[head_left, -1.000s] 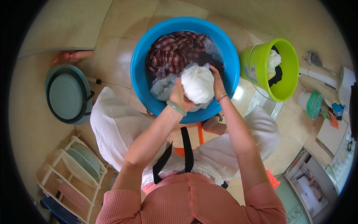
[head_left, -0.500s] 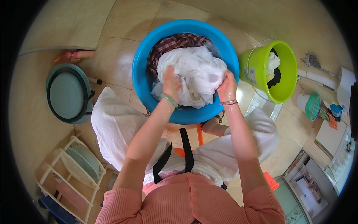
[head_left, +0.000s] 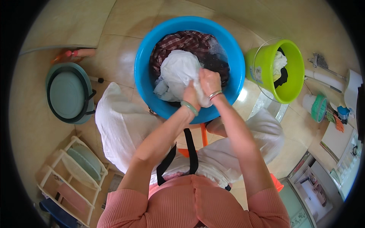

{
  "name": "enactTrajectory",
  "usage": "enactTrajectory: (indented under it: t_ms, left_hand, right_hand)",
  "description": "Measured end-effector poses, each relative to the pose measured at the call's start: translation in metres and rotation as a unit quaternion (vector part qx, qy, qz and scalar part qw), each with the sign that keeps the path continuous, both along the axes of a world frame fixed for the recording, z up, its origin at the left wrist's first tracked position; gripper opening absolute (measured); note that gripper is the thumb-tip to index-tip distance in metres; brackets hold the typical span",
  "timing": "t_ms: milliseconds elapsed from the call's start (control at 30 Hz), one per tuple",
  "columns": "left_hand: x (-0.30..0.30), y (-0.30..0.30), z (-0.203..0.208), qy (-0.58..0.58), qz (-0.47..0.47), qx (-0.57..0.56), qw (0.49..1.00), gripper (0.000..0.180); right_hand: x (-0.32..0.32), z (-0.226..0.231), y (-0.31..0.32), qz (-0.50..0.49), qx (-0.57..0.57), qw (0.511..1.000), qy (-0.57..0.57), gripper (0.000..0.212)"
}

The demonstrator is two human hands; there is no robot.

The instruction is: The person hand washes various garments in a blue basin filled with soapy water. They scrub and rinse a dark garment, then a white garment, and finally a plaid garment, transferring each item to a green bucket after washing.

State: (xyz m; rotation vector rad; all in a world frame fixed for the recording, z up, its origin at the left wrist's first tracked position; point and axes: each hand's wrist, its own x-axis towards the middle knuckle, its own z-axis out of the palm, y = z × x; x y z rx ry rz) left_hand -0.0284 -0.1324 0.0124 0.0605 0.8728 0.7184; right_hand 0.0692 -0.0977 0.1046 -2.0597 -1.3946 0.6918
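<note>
A blue wash basin (head_left: 146,81) sits on the tiled floor in front of me, holding water, a red plaid garment (head_left: 182,41) and a dark one. A wet white cloth (head_left: 176,72) is bunched up over the basin. My left hand (head_left: 191,95), with a green bangle at the wrist, and my right hand (head_left: 209,81), with a thin silver bangle, are pressed together and both grip the near edge of that white cloth.
A lime green bucket (head_left: 294,81) with white and dark clothes stands to the right. A grey-green lidded tub (head_left: 66,93) lies at the left. A white rack (head_left: 72,178) stands at the lower left. Bottles and a green cup (head_left: 318,108) stand at the far right.
The white cloth was spread wide between my hands half a second ago. Now my hands have come together near the basin's front and the cloth is bunched up.
</note>
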Motion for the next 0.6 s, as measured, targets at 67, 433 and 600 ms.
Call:
enactTrajectory:
  t_ms: [67,433,600]
  left_hand:
    - [0.027,0.014,0.073,0.105,-0.014,-0.177,0.978,0.045]
    - [-0.014,0.013,0.047,-0.055,-0.076,0.012,0.996,0.037]
    - [0.014,0.003,0.072,0.073,-0.017,-0.138,0.988,0.031]
  right_hand:
    - [0.021,-0.025,-0.019,-0.028,-0.073,0.992,-0.094,0.029]
    - [-0.035,0.012,-0.032,0.005,0.012,0.996,0.090,0.027]
    - [0.015,-0.035,-0.029,-0.060,-0.112,0.991,-0.040,0.034]
